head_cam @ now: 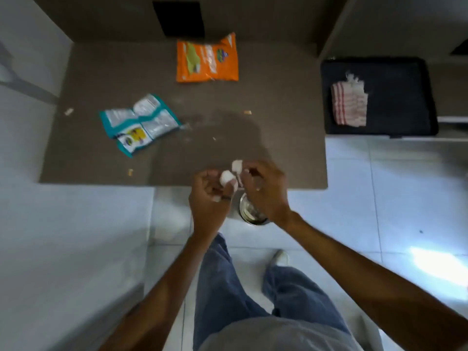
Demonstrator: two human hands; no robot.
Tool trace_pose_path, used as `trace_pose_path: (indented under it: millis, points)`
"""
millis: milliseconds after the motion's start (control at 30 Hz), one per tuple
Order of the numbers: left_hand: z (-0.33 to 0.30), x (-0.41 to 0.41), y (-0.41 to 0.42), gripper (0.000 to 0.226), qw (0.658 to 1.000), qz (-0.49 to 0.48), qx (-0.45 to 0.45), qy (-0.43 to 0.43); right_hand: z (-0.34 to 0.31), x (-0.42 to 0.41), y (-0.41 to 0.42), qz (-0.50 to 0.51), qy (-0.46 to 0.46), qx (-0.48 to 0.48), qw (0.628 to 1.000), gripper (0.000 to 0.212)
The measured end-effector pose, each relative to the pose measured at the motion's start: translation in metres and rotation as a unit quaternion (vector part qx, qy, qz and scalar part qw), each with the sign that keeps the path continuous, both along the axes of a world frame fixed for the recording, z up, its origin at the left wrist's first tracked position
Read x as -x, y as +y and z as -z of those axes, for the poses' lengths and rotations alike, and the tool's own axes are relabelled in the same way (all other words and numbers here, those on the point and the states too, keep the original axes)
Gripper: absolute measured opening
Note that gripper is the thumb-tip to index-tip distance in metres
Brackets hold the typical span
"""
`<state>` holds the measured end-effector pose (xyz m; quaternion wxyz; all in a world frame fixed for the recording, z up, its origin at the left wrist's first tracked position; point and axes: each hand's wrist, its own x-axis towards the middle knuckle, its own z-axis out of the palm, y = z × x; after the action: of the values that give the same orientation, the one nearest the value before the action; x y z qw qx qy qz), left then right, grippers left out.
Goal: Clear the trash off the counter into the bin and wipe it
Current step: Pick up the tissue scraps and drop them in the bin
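So the brown counter (278,110) fills the upper middle of the frame, pale floor tiles (379,198) around it. Two wrappers sit on it: an orange bag (207,59) at top centre and a teal packet (138,124) left of centre, plus about four little crumbs (247,112). At the counter's lower edge, the left hand (210,198) pinches a white scrap (226,177), the right hand (266,191) another (237,165), right above a metal bin (249,214). One striped cloth (349,105) lies on a black tray (405,97), upper right.
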<state>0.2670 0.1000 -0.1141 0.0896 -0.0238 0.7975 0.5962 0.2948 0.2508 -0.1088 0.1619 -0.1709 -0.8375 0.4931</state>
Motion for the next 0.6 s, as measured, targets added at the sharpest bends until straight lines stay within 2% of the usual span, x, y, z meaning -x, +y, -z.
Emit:
trace_pose_path:
  millis: [67,133,233,300,400,467,533,600]
  points:
    - [0.036,-0.054,0.007,0.029,0.999,0.01,0.014,-0.029,0.035,-0.051,0.001,-0.014,-0.045,-0.009,0.999,0.007]
    - [0.084,-0.081,0.016,0.026,0.994,0.003,0.021,-0.108,0.086,-0.082,0.005,0.0,-0.12,0.019,0.993,0.011]
    - [0.183,-0.084,0.043,0.029,0.972,-0.044,0.039,-0.227,0.193,-0.09,0.019,0.101,-0.287,0.075,0.95,0.015]
    - [0.259,-0.07,0.061,0.03,0.953,-0.058,0.047,-0.292,0.27,-0.08,0.031,0.163,-0.352,0.109,0.915,0.017]
    - [0.367,-0.049,0.082,0.029,0.93,0.002,0.032,-0.367,0.374,-0.061,0.046,0.214,-0.394,0.181,0.875,0.02]
    - [0.392,-0.04,0.087,0.021,0.904,0.091,0.026,-0.417,0.407,-0.056,0.05,0.214,-0.413,0.225,0.856,0.025]
    - [0.392,-0.042,0.083,0.025,0.905,0.157,0.081,-0.387,0.411,-0.063,0.049,0.185,-0.433,0.221,0.854,0.029]
    - [0.359,-0.052,0.069,0.035,0.923,0.185,0.192,-0.278,0.38,-0.078,0.044,0.131,-0.433,0.142,0.88,0.032]
